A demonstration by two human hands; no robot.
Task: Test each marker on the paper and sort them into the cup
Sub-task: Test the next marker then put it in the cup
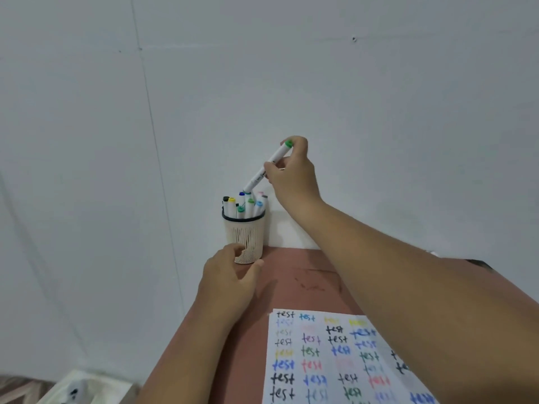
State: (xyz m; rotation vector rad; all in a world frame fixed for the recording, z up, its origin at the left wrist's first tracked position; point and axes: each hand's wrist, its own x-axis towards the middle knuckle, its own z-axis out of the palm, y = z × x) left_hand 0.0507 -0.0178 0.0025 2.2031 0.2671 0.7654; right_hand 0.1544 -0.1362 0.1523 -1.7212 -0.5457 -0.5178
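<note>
Right hand (291, 173): pinches white green-capped marker (267, 168), tilted, lower end just above the cup's mouth.
Left hand (230, 275): curled round the base of the cream perforated cup (246, 237).
Cup: upright on reddish-brown table (291, 275), holding several capped markers (243, 205).
Paper (335, 360): white sheet with coloured "test" words, lying near the table's front.

Pale grey panelled wall (291, 68) — thin seams, a small dark hole (upper right) — behind a reddish-brown table (291, 275).
</note>
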